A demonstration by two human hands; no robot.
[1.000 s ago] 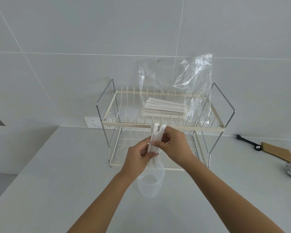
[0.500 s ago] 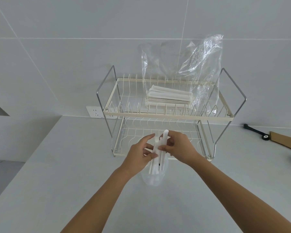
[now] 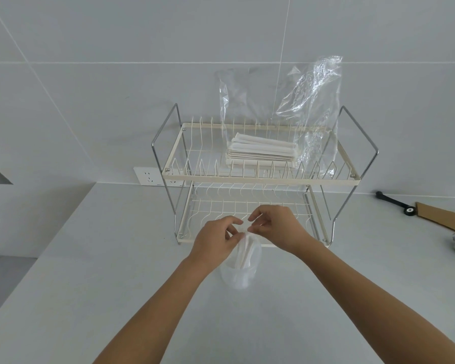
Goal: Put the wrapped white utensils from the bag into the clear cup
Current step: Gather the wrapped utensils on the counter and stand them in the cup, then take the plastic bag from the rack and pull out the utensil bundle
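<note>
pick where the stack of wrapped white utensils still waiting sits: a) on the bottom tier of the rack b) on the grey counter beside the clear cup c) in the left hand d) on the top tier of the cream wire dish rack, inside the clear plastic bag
d: the stack of wrapped white utensils lies on the top tier of the cream wire dish rack, within the clear plastic bag.

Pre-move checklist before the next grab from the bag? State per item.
1. Cup upright on counter: ok.
2. Utensils inside cup: ok.
3. Left hand free of the utensils: cannot tell, fingertips sit at their tops.
4. Right hand empty: cannot tell, its fingers are curled over the cup.
5. Stack left in bag on the rack: ok.
6. Bag mouth open: cannot tell.
</note>
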